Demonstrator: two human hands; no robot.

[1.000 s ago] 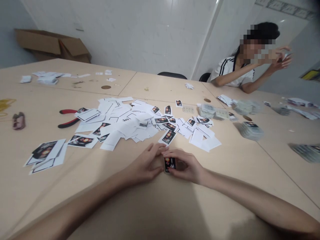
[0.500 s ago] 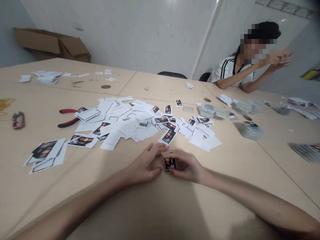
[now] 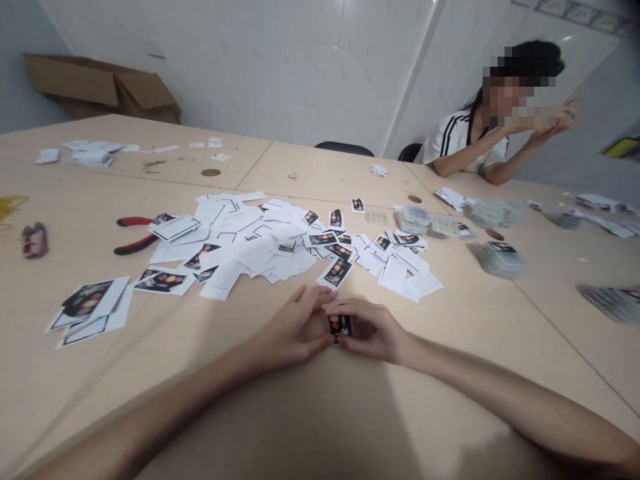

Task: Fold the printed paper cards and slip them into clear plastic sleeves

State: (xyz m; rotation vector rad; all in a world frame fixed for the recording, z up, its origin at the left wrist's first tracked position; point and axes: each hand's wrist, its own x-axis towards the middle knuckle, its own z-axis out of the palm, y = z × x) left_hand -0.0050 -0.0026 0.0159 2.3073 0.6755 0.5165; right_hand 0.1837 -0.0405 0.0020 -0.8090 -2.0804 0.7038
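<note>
In the head view, the right hand [image 3: 384, 333] pinches the small black-printed piece [image 3: 340, 324], near centre, seemingly a holding step; moving it would call for steady fingers. The left hand [image 3: 286, 332] curves alongside, thumb close (whether gripping, I cannot tell). Count: two hands, one held piece, one red-handled tool [image 3: 136, 247] left, uncountable overlapping cards [image 3: 250, 250] farther off

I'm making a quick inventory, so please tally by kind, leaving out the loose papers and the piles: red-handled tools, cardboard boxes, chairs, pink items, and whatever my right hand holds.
Red-handled tool: 1
Cardboard box: 1
Chairs, partly hidden: 2
Pink item: 1
Black piece in right hand: 1
Total: 6
</note>
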